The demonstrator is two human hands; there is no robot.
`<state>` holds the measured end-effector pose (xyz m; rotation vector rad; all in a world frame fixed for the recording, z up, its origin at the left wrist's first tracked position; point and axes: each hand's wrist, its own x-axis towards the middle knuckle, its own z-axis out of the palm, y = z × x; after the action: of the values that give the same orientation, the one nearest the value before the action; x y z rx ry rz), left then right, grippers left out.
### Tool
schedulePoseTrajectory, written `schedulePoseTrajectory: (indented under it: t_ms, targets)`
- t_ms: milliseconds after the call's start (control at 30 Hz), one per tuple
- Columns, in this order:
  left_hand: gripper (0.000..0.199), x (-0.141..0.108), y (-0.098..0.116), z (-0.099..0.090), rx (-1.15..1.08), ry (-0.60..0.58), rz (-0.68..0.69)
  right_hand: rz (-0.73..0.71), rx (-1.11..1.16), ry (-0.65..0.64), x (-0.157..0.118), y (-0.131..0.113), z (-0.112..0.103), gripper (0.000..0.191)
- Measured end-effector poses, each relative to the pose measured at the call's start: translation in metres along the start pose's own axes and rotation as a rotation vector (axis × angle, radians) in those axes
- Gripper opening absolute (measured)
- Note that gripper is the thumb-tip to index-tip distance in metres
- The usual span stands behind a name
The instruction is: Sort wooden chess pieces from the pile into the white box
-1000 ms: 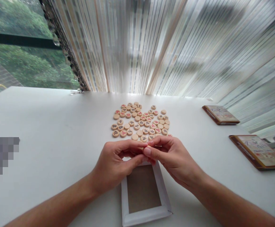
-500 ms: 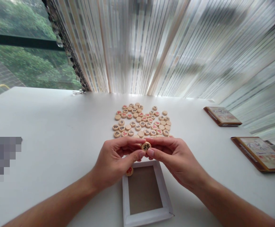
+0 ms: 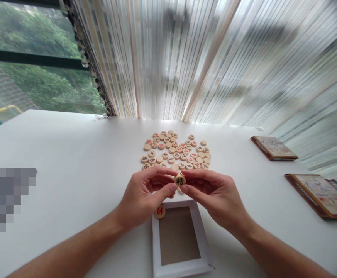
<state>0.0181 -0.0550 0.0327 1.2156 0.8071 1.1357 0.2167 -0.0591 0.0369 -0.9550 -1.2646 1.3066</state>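
Between the fingertips of my left hand [image 3: 152, 191] and my right hand [image 3: 210, 191] is a round wooden Chinese chess piece [image 3: 180, 180] with a black character facing me. Both hands pinch it from the sides. Below them lies a shallow white box tray [image 3: 156, 247] with a brown bottom. A piece with a red character [image 3: 160, 211] rests on the tray's upper left corner. Beyond my hands, many wooden pieces [image 3: 171, 158] are spread on the table, some marked red or black, some blank side up. My fingers hide the nearest ones.
Two flat brown-edged boxes with pictured tops, a far one [image 3: 274, 147] and a nearer one [image 3: 321, 195], lie on the right of the white table [image 3: 70, 162]. A striped string curtain [image 3: 168, 58] hangs behind the table's far edge. A window is at the left.
The whole view has shifted slightly, so the table and pieces appear a little lower and further right. Both hands still hold the same piece, turned slightly so its character stands more upright.
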Motion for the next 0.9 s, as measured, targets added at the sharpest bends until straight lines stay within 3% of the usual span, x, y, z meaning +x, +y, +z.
schedulePoseTrajectory:
  t_ms: [333,600,767,900]
  targets:
    - [0.026,-0.001,-0.003,-0.003,-0.018,-0.024,-0.006,-0.159,-0.091,-0.053,0.0,0.003,-0.002,0.03]
    - [0.031,-0.001,-0.001,-0.002,-0.016,-0.058,-0.033,-0.102,-0.12,-0.052,0.001,-0.002,-0.002,0.024]
    - [0.021,0.001,-0.002,-0.002,-0.033,-0.069,-0.028,-0.067,-0.166,-0.049,0.001,-0.005,-0.002,0.013]
    - [0.019,0.0,-0.003,-0.002,-0.043,-0.069,-0.024,-0.014,-0.188,-0.061,0.002,-0.008,-0.001,0.023]
